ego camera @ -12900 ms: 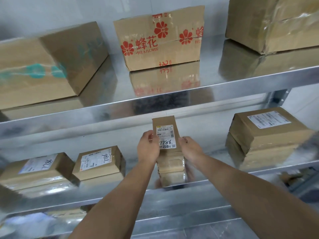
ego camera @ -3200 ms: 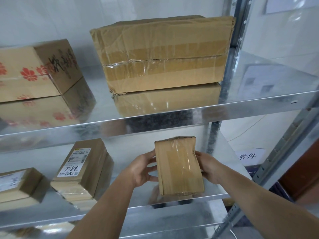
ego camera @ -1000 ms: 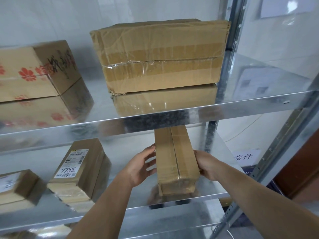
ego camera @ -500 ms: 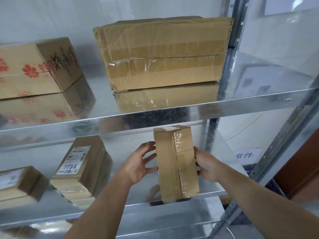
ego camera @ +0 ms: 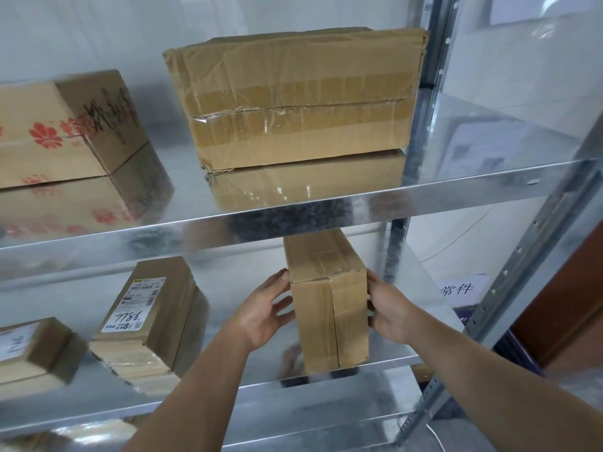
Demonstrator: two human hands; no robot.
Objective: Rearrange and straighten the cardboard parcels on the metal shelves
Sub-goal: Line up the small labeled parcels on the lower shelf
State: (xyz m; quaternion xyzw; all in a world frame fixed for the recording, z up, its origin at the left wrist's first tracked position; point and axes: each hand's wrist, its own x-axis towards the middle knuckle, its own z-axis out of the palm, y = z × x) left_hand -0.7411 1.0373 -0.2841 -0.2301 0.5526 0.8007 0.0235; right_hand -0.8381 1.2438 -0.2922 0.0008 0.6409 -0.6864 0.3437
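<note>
We brace the upright parcel [ego camera: 329,308] on the lower shelf [ego camera: 414,327]: left hand [ego camera: 261,314] fingers [ego camera: 281,303] flat, right hand [ego camera: 390,308] fingers [ego camera: 373,321] curled round it. Opposed pressure presumably squares it.

Parcel label [ego camera: 135,305] reads "7786"; sign [ego camera: 456,288] perhaps "常件".
</note>
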